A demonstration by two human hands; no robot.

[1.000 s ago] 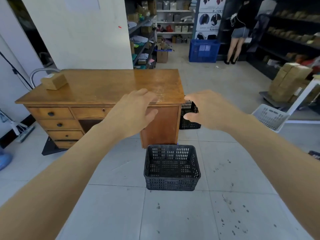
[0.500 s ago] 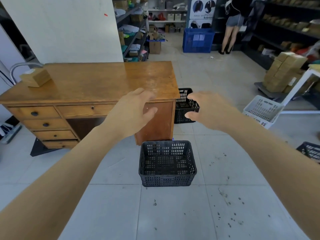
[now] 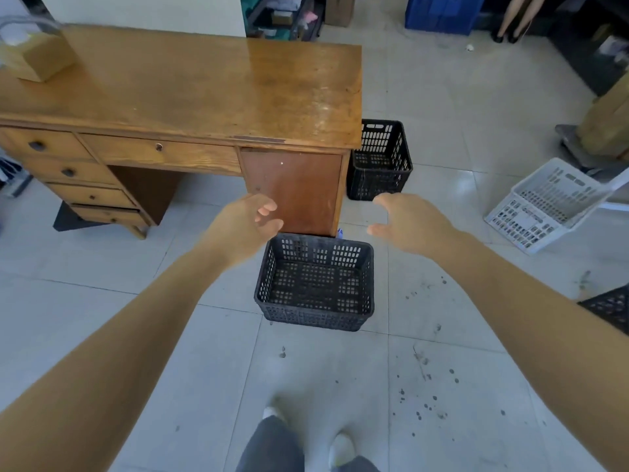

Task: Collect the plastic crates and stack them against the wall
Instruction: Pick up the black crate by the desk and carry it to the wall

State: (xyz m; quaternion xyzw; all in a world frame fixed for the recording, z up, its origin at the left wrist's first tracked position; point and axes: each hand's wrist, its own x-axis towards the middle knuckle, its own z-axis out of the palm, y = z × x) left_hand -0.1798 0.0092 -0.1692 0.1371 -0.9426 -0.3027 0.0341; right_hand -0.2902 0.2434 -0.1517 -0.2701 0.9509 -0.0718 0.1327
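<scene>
Reaching for the first pickup: both arms were stretched out toward the near black crate [image 3: 316, 313], which stood upright and empty on the floor tiles [image 3: 102, 301], just in front of the right end of the wooden surface [image 3: 204, 86].

Left hand [image 3: 243, 226] hovered over the crate's far-left corner, and right hand [image 3: 412, 224] hung above and slightly right of its far-right corner. No contact with the rim could be seen on either side.

Grip state: wide on both hands. The fingers were loosely spread and a little curled, the palms faced each other, and nothing was held.

Other crates in view:
- second black crate [image 3: 374, 185], upright on the floor, just beside the far right end of the surface
- white crate [image 3: 544, 206], tilted, well off to the right
- another dark crate [image 3: 609, 308], cut off by the right edge of the view

Judgement on the step: collection was only starting, since no crate was in hand and no stack showed against any wall in view. A white wall [image 3: 153, 8] stood far behind the surface; whether it was the intended one could not be told.

Next move, as judged: lower both hands to the crate's left and right walls, curl the fingers under the rim — evenly on each side — and lift it level. The perforated plastic looked light, so a two-handed hold should carry it easily. The hands would need to clear the surface's right edge on the way up.
</scene>
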